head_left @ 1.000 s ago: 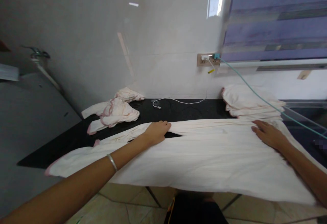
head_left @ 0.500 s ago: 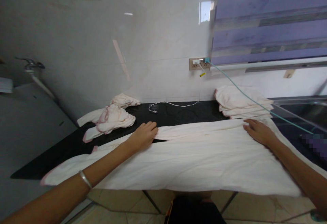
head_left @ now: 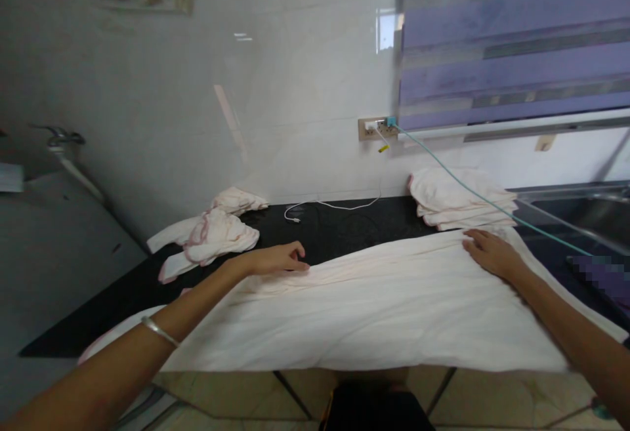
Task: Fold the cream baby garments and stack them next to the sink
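Note:
A long white cloth with pinkish trim at its left end lies spread along the black counter, its near side at the counter's front edge. My left hand is at the cloth's far edge, left of the middle, thumb and fingers apart with nothing gripped. Faint creases run through the cloth beside it. Farther right, my right hand lies on the cloth near its far right corner, fingers spread out over the fabric.
Crumpled white cloths lie at the back left, and a folded cloth stack sits at the back right. A white cable runs along the wall. A green cord stretches from the wall socket toward the sink.
My left hand has let its fingers spread at the cloth's far edge. The dark gap in the cloth beside it has closed. My right hand stays in the same place on the cloth.

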Motion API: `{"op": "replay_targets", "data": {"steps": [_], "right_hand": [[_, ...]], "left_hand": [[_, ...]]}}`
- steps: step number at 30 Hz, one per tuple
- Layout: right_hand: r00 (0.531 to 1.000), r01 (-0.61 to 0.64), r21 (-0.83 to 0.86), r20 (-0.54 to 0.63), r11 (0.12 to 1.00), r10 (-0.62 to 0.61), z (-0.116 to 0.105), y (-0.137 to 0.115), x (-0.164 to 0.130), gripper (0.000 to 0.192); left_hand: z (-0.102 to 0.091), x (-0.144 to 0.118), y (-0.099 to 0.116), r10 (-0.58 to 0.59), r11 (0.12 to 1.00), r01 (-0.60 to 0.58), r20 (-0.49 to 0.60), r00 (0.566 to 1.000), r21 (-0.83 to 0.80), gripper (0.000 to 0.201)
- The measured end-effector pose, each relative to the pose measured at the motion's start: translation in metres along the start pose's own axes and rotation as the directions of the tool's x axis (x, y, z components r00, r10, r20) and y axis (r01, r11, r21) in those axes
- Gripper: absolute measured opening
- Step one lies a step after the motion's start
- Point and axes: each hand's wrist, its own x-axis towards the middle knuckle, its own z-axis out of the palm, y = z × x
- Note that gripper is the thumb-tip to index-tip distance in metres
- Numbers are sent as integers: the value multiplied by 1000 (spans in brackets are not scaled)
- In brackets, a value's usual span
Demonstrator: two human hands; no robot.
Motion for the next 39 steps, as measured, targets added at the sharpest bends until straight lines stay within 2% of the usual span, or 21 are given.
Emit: {"op": "replay_targets", "data": {"steps": [2,3,6,9,11,13,16,19,23,26,28,30,32,34,37,39], "right_hand": [[1000,-8,-1,2,1000,8,-1,-1,0,55],[1000,-9,-1,2,1000,9,-2,-2,-1,55],[1000,-4,1,1,1000,4,-3,-3,-1,56],[1000,4,-6,1,1000,-4,-5,-6,-2,56],[1000,6,-6,-5,1000,-6,-8,-9,-3,55],[1000,7,-2,-9,1000,-7,-10,-11,-4,54],[1000,4,-12,-7,1000,-4,-13,-14,-5,53],[1000,10,-16,-8,1000,-11,-15,-15,-5,53],[1000,13,-1,-8,1000,-13,-15,-16,-5,52],[1000,1,4,-9,1000,-1,-16,-17,-6,52],[1000,-4,6,-6,1000,4,-17,-18,-6,52],[1000,-7,5,-7,1000,7,-17,-19,-6,51],[1000,-4,5,-12,1000,4,-17,-19,-6,51],[1000,3,6,-16,1000,-3,-17,-19,-6,51],[1000,2,3,-12,1000,-2,-18,-19,-7,52],[1000,-6,-7,-4,1000,6,-18,-20,-7,52]], "left_hand": [[-5,15,1,0,996,-7,-83,997,-84,78],[-5,23,3,-2,997,-6,-106,994,-80,82],[9,47,15,35,999,-32,-102,994,26,72],[32,66,31,169,981,-161,-70,983,111,58],[44,75,40,231,972,-226,-66,971,71,48],[47,83,46,241,970,-243,-84,967,-12,44],[34,90,52,208,946,-239,-154,966,-219,47],[7,91,56,162,887,-249,-243,956,-388,45],[-25,92,60,160,864,-267,-271,949,-427,52],[-39,98,59,144,852,-248,-249,958,-461,40],[-46,102,55,115,880,-214,-247,962,-425,44],[-53,103,47,96,942,-160,-221,971,-296,41],[-60,99,37,63,986,-87,-162,985,-144,30],[-66,92,25,9,999,-13,-95,995,-46,29],[-74,77,4,-51,999,51,-62,997,2,36],[-81,64,-12,-77,996,75,-47,996,-44,38]]}}
